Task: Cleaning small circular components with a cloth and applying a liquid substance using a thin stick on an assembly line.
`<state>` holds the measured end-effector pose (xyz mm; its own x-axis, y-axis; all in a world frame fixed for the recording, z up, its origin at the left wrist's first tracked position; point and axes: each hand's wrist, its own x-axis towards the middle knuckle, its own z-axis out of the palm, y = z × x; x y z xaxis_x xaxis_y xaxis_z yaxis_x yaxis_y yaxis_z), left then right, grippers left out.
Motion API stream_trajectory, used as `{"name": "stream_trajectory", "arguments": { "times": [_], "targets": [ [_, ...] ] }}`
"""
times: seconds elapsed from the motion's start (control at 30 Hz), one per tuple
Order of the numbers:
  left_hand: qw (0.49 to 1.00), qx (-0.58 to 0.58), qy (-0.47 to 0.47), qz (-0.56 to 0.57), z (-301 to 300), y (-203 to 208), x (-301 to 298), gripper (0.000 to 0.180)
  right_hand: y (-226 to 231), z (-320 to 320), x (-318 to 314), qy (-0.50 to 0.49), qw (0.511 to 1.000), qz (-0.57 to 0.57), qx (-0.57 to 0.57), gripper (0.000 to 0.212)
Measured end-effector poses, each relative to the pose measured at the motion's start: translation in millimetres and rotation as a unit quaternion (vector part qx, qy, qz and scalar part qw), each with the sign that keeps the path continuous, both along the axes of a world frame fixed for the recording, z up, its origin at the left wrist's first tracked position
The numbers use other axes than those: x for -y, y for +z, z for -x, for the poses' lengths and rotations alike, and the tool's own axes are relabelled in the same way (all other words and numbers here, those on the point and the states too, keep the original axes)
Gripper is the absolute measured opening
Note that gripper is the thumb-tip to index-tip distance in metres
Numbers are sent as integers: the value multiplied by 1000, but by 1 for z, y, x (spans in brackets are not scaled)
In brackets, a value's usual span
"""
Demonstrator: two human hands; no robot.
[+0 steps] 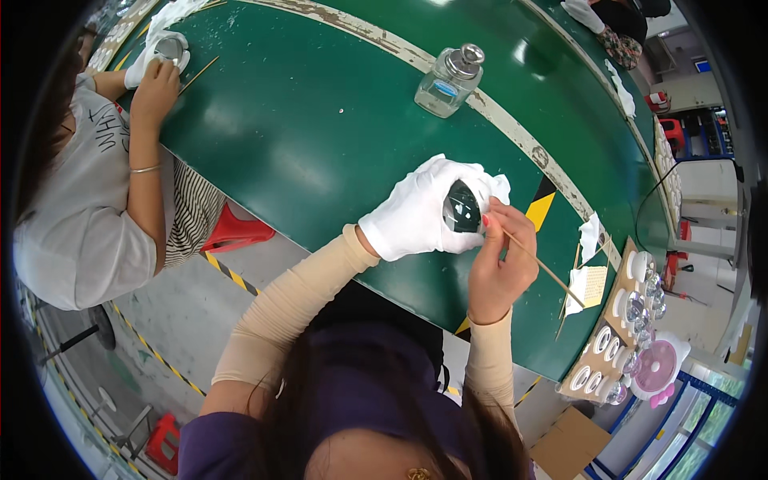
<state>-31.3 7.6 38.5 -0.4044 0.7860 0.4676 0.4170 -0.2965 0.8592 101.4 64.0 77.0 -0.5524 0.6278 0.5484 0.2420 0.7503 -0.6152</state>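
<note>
In my left hand [412, 210], which wears a white glove, I grip a round, glossy glass piece [462, 210]; it looks dark green and catches bright reflections. My gloved fingers wrap round its edge and hide part of it. My right hand [504, 268] is bare and pinches a thin wooden stick [552, 276] close to the glass. The stick's tip is hidden by my fingers and the glove. White fabric [499, 189] sticks out beside the glass; whether it is glove or a separate cloth, I cannot tell.
A glass pump bottle [450, 80] stands farther back on the green table [280, 104]. On the right lie a yellow pad [594, 286], white cloths, sticks, and a board [592, 344] of white rings and clear domes. At left, a co-worker's gloved hand [164, 56] holds a glass disc.
</note>
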Motion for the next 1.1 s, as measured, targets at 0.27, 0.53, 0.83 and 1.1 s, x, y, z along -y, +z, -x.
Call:
{"name": "stream_trajectory", "arguments": {
  "times": [0.27,0.53,0.83,1.1],
  "targets": [
    [997,36,-31,62,-1,-9,1,60,-16,6,-7,20,997,-35,-63,6],
    [997,23,-35,72,0,1,3,67,-6,-4,-1,5,1000,-18,-10,6],
    [999,31,-16,13,2,0,-2,52,-3,-6,-6,22,999,30,-4,7],
    [999,-9,-23,42,4,-14,-6,69,-10,12,-29,44,999,9,-8,6]
  ]
}}
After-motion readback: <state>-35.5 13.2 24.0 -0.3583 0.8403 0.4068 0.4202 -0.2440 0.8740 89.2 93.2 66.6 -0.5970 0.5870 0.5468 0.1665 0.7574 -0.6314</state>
